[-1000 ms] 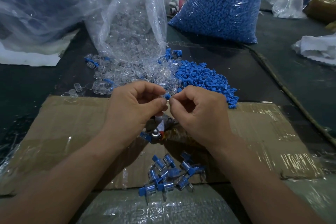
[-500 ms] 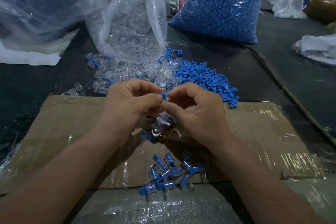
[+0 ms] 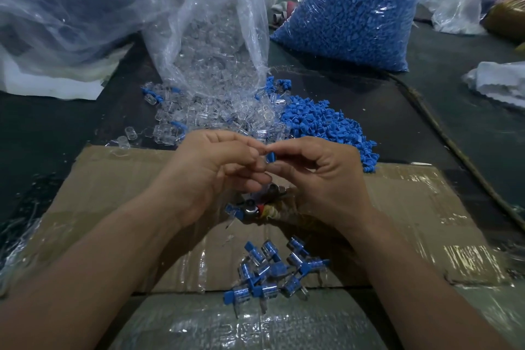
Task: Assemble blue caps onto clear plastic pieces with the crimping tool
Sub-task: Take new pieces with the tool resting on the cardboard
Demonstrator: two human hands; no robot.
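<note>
Dark table (image 3: pixel 56 136), taped cardboard sheet (image 3: pixel 113 179) across near edge. Above cardboard, mid-frame: left hand (image 3: pixel 210 167) and right hand (image 3: pixel 321 176) brought fingertip to fingertip, fingers curled, both pinching one blue cap (image 3: pixel 271 156) between them. Clear piece in that pinch too? Cannot tell, fingers in the way.

Directly below hands, lying on cardboard: crimping tool (image 3: pixel 252 207), mostly covered, only metal pivot and wrapped handle end showing, gripped by neither hand.

Nearer on cardboard: small heap of capped pieces (image 3: pixel 272 270), blue tops on clear bodies, lying at all angles.

Beyond hands on table: loose clear pieces (image 3: pixel 199 113) spilled from open clear bag (image 3: pixel 210 37), a few blue ones mixed in. Just right of spill, touching it: heap of loose blue caps (image 3: pixel 326 128), reaching cardboard's far edge.

Further back right: full bag of blue caps (image 3: pixel 355 8), upright. Far left: large crumpled plastic bag (image 3: pixel 71 3), contents unclear. Right edge: crumpled white sheet (image 3: pixel 500 79).
</note>
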